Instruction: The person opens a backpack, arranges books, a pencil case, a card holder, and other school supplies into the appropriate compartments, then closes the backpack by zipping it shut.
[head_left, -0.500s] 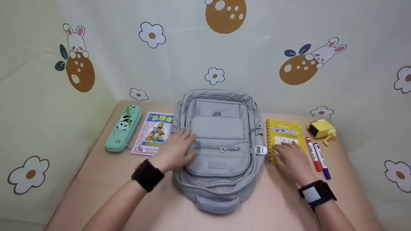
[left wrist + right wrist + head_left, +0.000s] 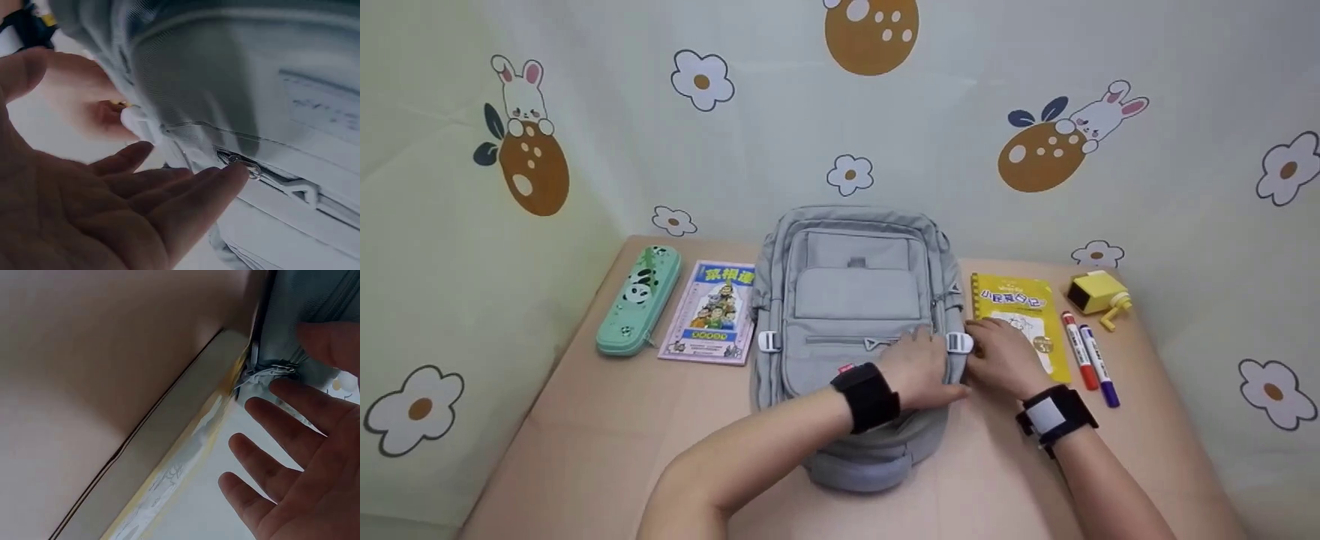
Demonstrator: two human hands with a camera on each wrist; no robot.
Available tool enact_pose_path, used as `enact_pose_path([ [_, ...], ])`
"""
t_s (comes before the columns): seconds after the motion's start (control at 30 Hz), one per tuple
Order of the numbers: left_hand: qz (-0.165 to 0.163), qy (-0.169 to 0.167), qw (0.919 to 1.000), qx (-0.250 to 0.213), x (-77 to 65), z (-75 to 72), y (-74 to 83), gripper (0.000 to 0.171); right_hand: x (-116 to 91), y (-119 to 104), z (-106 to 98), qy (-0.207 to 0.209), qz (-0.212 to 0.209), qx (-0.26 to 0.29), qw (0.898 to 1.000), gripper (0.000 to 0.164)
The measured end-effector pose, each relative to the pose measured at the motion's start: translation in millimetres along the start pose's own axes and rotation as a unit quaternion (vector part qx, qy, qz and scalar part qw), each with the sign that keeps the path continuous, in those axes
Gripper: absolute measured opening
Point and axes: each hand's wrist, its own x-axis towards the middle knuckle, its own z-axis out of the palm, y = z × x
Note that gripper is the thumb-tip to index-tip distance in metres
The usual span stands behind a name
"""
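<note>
A grey backpack [image 2: 859, 294] lies on its back in the middle of the table, top handle [image 2: 861, 472] toward me. My left hand [image 2: 913, 369] reaches across its front to the right side. In the left wrist view the fingers are extended, close to the front-pocket zipper pull [image 2: 304, 191]; whether they touch it I cannot tell. My right hand [image 2: 1006, 356] is at the pack's right side by a white buckle [image 2: 959, 343], partly over a yellow spiral-bound book [image 2: 1011, 289]. Its fingers are spread in the right wrist view, with nothing held.
Left of the pack are a green panda pencil case [image 2: 639, 300] and a colourful book [image 2: 710, 315]. On the right lie a red marker [image 2: 1079, 352], a blue marker [image 2: 1100, 366] and a yellow device with a crank [image 2: 1099, 292]. A patterned curtain [image 2: 780, 120] hangs behind.
My left hand has crossed from the pack's left side to its right. My right hand has shifted left from the yellow book to the pack's side. The head view has turned slightly.
</note>
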Motion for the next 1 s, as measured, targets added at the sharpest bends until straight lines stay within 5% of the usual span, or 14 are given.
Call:
enact_pose_path([
  [0.23, -0.041, 0.034, 0.9963, 0.068, 25.1, 16.3, 8.8, 0.088, 0, -6, -1, 0.005, -0.010, 0.030, 0.999, 0.047],
  [0.4, -0.043, 0.025, 0.9957, 0.078, 31.5, 20.8, 8.9, 0.056, -1, -7, -2, 0.002, -0.019, 0.041, 0.999, 0.050],
  [0.6, -0.015, -0.005, 0.9985, -0.052, 36.3, 7.7, -12.0, 0.019, 1, -3, -5, 0.006, 0.003, 0.053, 0.999, 0.042],
  [0.8, 0.009, -0.045, 0.9817, -0.185, 36.6, -1.1, -37.6, 0.019, 6, 1, -6, 0.028, 0.035, 0.030, 0.999, 0.029],
  [1.0, 0.029, -0.058, 0.9677, -0.244, 33.9, -1.6, -48.8, 0.017, 18, -1, -2, 0.017, 0.063, 0.058, 0.996, 0.024],
])
